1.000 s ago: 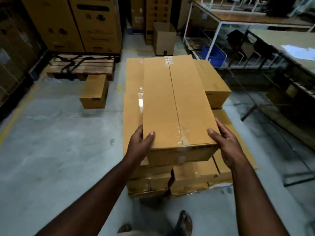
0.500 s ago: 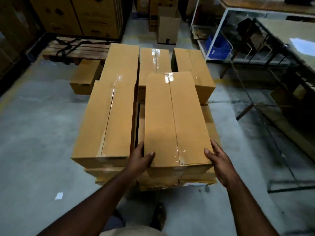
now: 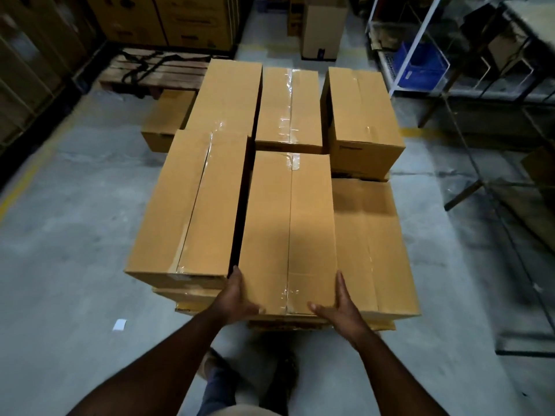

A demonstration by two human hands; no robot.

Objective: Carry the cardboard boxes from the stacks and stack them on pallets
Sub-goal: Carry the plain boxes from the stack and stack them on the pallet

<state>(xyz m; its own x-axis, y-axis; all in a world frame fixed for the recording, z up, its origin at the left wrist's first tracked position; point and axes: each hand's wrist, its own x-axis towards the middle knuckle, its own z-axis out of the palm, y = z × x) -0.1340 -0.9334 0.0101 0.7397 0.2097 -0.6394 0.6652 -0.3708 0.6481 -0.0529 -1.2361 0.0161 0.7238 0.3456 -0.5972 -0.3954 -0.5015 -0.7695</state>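
Observation:
A long taped cardboard box (image 3: 288,229) lies lengthways in the middle of the near row of a stack of similar boxes. My left hand (image 3: 237,298) holds its near left corner and my right hand (image 3: 339,307) holds its near right corner, fingers along the sides and thumbs along the near face. A box of equal height (image 3: 192,202) lies close on its left, and a lower box (image 3: 372,244) lies on its right. Three more boxes (image 3: 288,106) make up the far row. The pallet under the stack is hidden.
An empty wooden pallet (image 3: 156,70) with black straps lies at the back left, with a small box (image 3: 168,118) on the floor before it. Tall cartons (image 3: 180,19) line the rear wall. Metal racks (image 3: 468,163) and a blue crate (image 3: 420,64) stand on the right.
The box has come down from chest height onto the stack beside the left box. My thumbs have slid from its top to its near face as I leaned in.

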